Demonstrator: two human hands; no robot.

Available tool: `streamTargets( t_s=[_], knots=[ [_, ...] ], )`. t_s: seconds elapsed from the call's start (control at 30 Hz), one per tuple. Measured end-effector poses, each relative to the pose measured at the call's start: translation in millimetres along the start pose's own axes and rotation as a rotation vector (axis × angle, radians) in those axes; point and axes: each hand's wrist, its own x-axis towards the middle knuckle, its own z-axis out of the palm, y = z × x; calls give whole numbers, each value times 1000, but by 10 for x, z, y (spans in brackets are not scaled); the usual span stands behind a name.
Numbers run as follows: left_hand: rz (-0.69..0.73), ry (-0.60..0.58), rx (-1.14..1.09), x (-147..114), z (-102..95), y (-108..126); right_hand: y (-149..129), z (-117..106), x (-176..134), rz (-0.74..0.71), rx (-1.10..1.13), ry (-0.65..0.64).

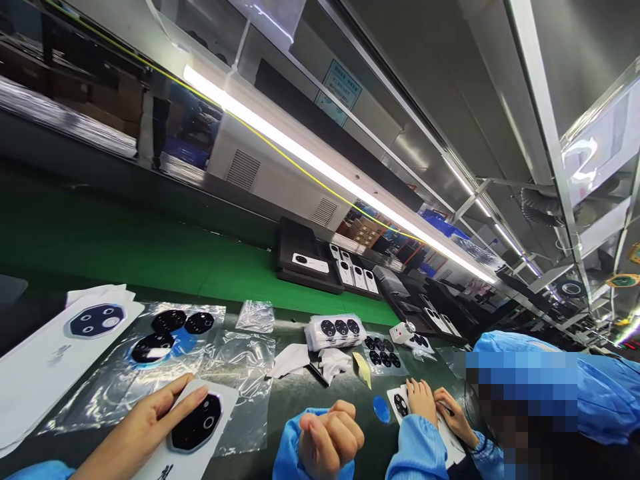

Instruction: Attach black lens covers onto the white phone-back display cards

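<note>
My left hand [143, 427] lies at the bottom left, fingers flat on a white phone back cover [220, 393] with a black camera module [196, 423]. It pins the cover to the table. My right hand [330, 440] is curled into a fist at the bottom centre, in a blue sleeve, with nothing visible in it. Beyond the left hand, black camera lens pieces [170, 323] lie on clear plastic film [235, 363]. Another white back cover [55, 353] lies at the far left.
A co-worker in a blue cap and coat [590, 387] sits to the right, both hands [423, 400] on a white cover. A stack of lens parts [335, 330], a white cloth [295, 360] and a sheet of black lenses [383, 352] lie between. Behind runs a green conveyor belt [125, 247] with phones on black trays [310, 263].
</note>
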Motion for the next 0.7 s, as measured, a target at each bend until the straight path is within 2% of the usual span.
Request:
streamTargets(
  t_s=[0.1, 0.27, 0.4, 0.5, 0.57, 0.63, 0.7],
  knots=[
    [-10, 45, -8, 13, 3, -23, 74, -87, 42, -24, 14, 75],
    [-55, 78, 20, 106, -107, -91, 76, 8, 168, -129, 50, 106],
    [-60, 74, 36, 147, -148, -187, -33, -7, 232, -173, 51, 109],
    [-55, 134, 54, 158, -141, -261, -155, -107, 315, -224, 51, 128],
    [-53, 162, 54, 167, -139, -291, -326, -85, 373, -270, 49, 156],
    [-57, 153, 53, 178, -143, -307, -633, 153, 412, -312, 40, 201],
    [-64, 133, 57, 187, -144, -317, -1078, 660, 423, -340, 18, 268]
  ],
)
